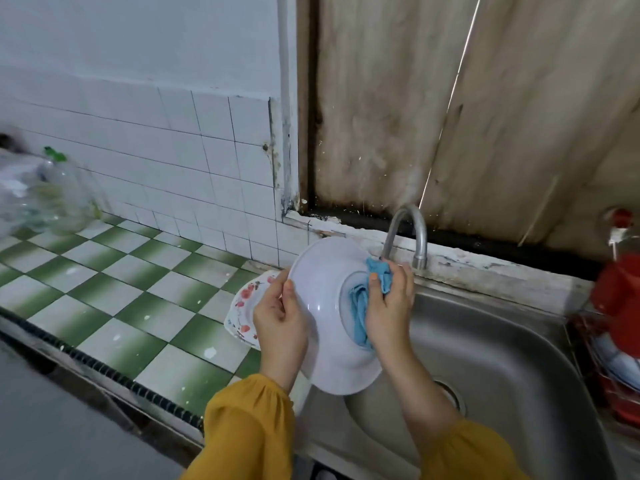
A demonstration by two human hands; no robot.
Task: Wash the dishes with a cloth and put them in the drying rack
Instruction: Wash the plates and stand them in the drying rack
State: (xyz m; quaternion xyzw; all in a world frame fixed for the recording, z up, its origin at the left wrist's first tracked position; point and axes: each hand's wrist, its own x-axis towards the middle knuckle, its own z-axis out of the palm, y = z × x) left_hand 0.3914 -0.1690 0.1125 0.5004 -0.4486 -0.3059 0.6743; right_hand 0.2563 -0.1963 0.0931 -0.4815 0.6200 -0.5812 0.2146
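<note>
A white plate [322, 271] stands tilted on edge over the left rim of the steel sink [502, 341], its underside facing me. My left hand [278, 320] grips the plate's left rim. My right hand [389, 306] holds a bunched blue cloth [360, 306] against the round foot of the plate. A flower-patterned plate [244, 303] lies on the counter just behind my left hand, partly hidden. At the right edge stands a red wire drying rack [602, 368] with something white in it.
A curved metal tap [408, 233] rises behind the sink, close to the plate's top. A green-and-white checked tile counter [114, 282] spreads to the left, with clear plastic bottles [45, 195] at its far left. A red bottle [620, 275] stands by the rack.
</note>
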